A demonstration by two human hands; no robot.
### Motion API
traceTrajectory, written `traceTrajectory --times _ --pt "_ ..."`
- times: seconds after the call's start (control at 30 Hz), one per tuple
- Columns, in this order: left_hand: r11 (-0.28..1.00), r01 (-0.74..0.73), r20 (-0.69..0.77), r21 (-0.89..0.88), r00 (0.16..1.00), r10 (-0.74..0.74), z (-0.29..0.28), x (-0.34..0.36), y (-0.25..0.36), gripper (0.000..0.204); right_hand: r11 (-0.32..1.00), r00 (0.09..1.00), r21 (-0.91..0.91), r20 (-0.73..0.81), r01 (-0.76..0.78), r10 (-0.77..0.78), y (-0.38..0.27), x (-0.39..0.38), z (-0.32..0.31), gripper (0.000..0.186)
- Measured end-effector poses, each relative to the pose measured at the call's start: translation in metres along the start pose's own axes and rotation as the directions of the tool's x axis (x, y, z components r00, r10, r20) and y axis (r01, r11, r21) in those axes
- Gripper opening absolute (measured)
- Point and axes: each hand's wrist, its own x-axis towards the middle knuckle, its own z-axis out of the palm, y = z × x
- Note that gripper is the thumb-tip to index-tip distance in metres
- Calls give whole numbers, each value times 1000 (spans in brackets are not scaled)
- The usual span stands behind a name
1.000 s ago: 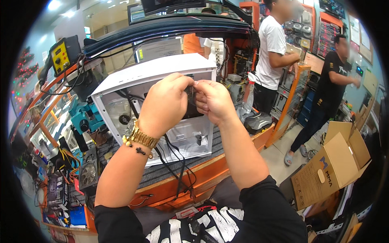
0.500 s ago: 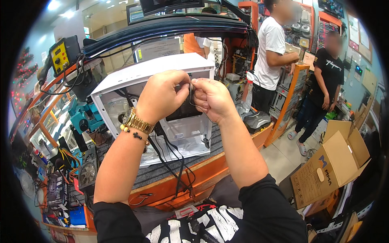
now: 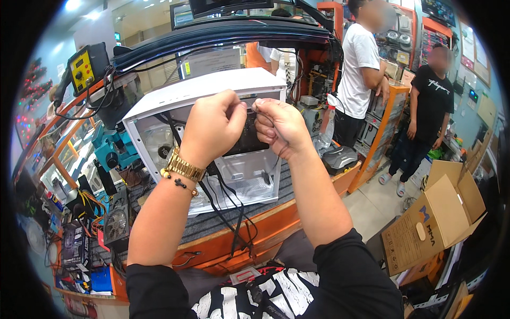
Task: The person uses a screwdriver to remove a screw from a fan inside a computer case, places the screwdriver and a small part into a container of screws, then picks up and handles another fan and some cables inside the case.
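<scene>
A white computer case (image 3: 159,106) stands on the grey-topped bench with its side open toward me. Both of my hands are raised before its opening, a small gap between them. My right hand (image 3: 281,127) is closed, thumb and forefinger pinching a thin wire (image 3: 274,126) that runs across the palm. My left hand (image 3: 217,126) is closed too, its fingers curled in; whatever they grip is hidden. Black cables (image 3: 234,229) hang out of the case and over the bench's front edge. Behind my hands, a dark part inside the case is partly covered.
Left of the case are a teal device (image 3: 112,149), a power supply (image 3: 117,226) and a yellow-fronted control box (image 3: 81,70). An open cardboard box (image 3: 425,228) stands at right. Two people stand beyond the orange-framed cabinet (image 3: 390,122). A spray bottle (image 3: 328,122) is right of the case.
My hands have drawn slightly apart; earlier their fingertips met. The person in white has lowered a forearm onto the cabinet side. The view has shifted a little.
</scene>
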Motion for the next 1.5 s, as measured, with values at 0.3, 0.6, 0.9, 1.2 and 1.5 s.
traceTrajectory --times 0.3,0.6,0.9,1.2,1.5 --pt "650 452 -65 -611 790 -610 -4 -59 13 31 991 994 75 -31 108 -106 14 4 1 15" --pt "295 575 211 -763 654 -726 -22 -158 8 50 992 987 51 -112 118 -112 38 9 26 16" --pt "845 322 6 -427 935 -353 -42 -161 48 17 978 971 -130 -156 161 -180 65 -6 40 19" --pt "981 194 -95 -6 976 -194 -46 -80 2 14 961 974 -212 -99 179 -203 100 -25 62 19" --pt "942 169 199 290 952 -232 -42 -30 -20 28 942 992 -309 30 129 -126 127 -40 74 17"
